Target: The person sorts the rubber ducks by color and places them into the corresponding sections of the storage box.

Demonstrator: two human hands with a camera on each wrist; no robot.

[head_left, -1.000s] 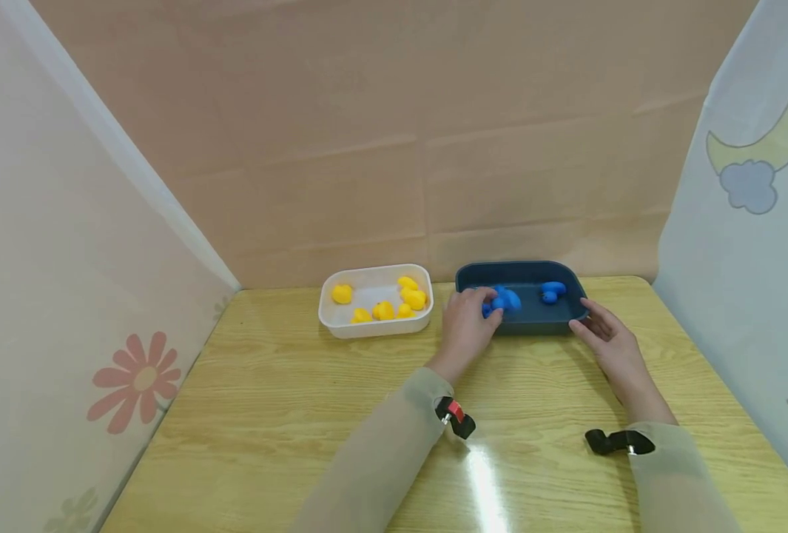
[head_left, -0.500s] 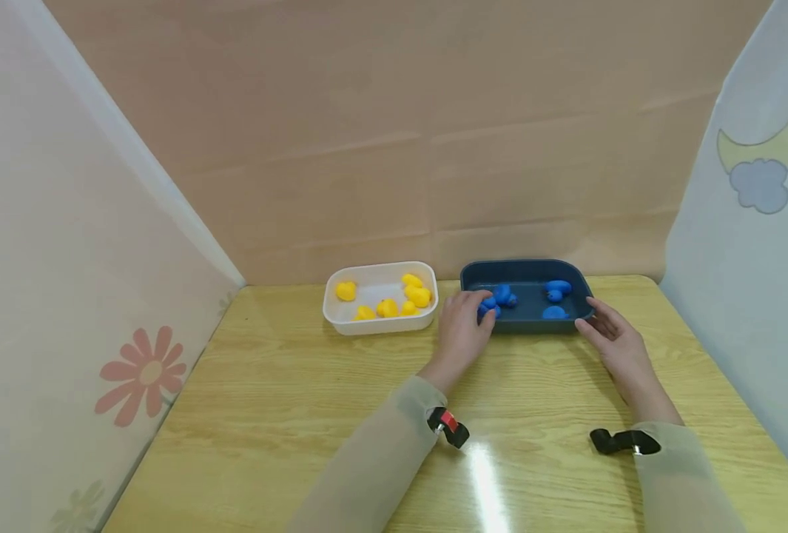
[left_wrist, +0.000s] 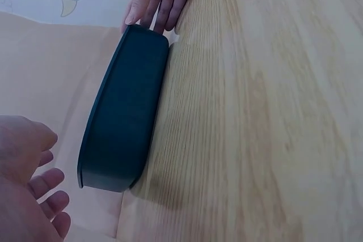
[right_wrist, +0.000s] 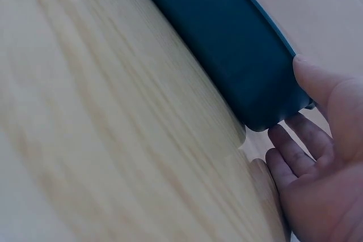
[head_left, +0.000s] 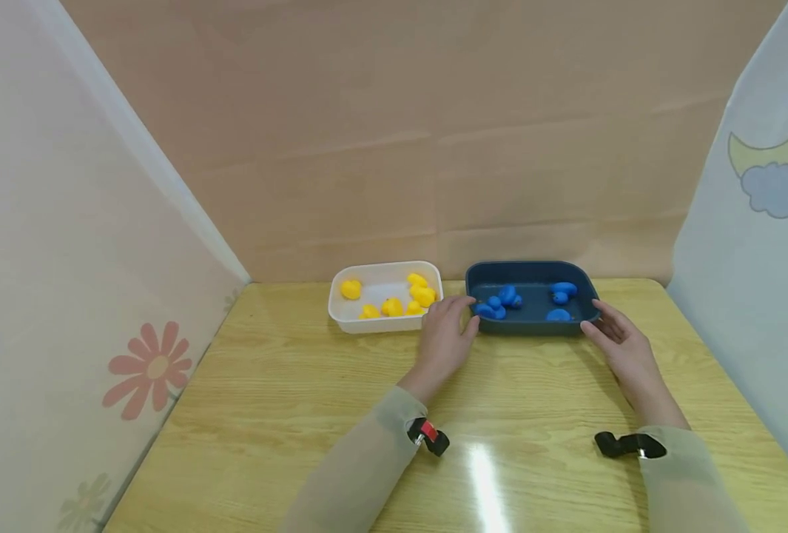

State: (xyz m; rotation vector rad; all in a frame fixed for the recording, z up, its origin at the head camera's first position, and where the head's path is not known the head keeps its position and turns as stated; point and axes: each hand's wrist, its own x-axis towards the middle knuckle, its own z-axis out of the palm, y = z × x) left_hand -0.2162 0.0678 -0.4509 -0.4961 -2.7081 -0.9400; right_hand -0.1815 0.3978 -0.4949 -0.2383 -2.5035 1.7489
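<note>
My left hand (head_left: 444, 337) is at the left end of a dark blue tray (head_left: 527, 327), its fingers loosely bent and nothing between them. The left wrist view shows a gap between that hand (left_wrist: 28, 185) and the tray (left_wrist: 122, 111). At the tray's right front corner my right hand (head_left: 623, 352) holds on, thumb at the rim and fingers along the end wall; in the right wrist view the hand (right_wrist: 329, 145) touches the tray (right_wrist: 238, 49). Several small rounded blue toys (head_left: 509, 295), apparently ducks, lie inside the tray.
A white tray (head_left: 350, 326) stands just left of the dark one, with several small yellow duck-like toys (head_left: 392, 306) in it. Both trays sit near the back edge of the wooden table (head_left: 287, 414). Hanging cloth (head_left: 340, 148) rises behind and at both sides.
My left hand has let go of a blue toy and drawn back left, out of the dark tray. The blue toys now lie in two groups. My right hand has stayed at the corner.
</note>
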